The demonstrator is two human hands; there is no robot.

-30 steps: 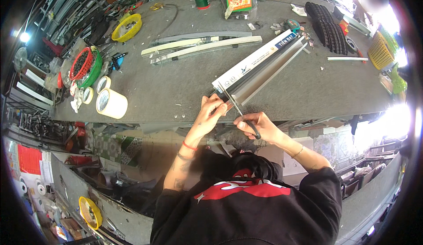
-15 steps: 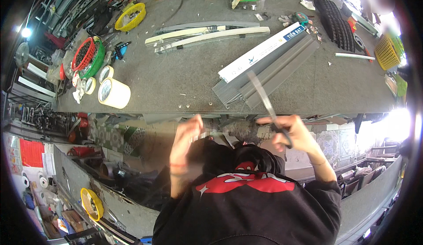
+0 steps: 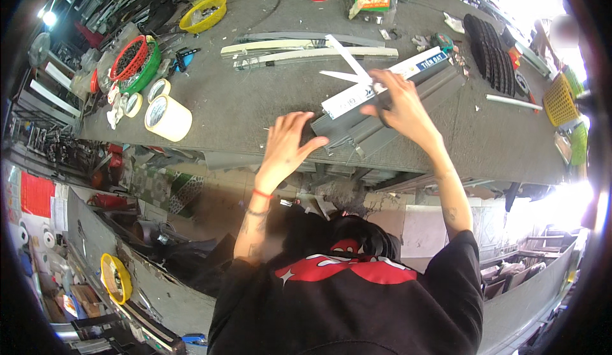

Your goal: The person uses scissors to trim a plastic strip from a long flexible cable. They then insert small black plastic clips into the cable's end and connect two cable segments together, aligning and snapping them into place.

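My right hand (image 3: 405,109) is closed round the dark handles of a pair of scissors (image 3: 349,59). The blades are spread apart and point to the far left above the table. Below them lies a long white labelled strip (image 3: 341,105), partly covered by my right hand. Against it rests a bundle of grey ribbed profiles (image 3: 440,87), tied near its near end. My left hand (image 3: 285,143) holds nothing; its fingers stretch out over the table's near edge, with the thumb beside the left end of the profiles.
Farther back on the grey table (image 3: 210,87) lie pale long strips (image 3: 306,56). Tape rolls (image 3: 171,119) and red and green baskets (image 3: 129,58) stand at the left, a yellow basket (image 3: 203,15) behind. Black curved pieces (image 3: 488,52) and another yellow basket (image 3: 560,102) are right.
Both hands have moved forward from before the table's edge to over it. The scissors' blades, together before, are now spread. A person's hand at the far edge has gone from view.
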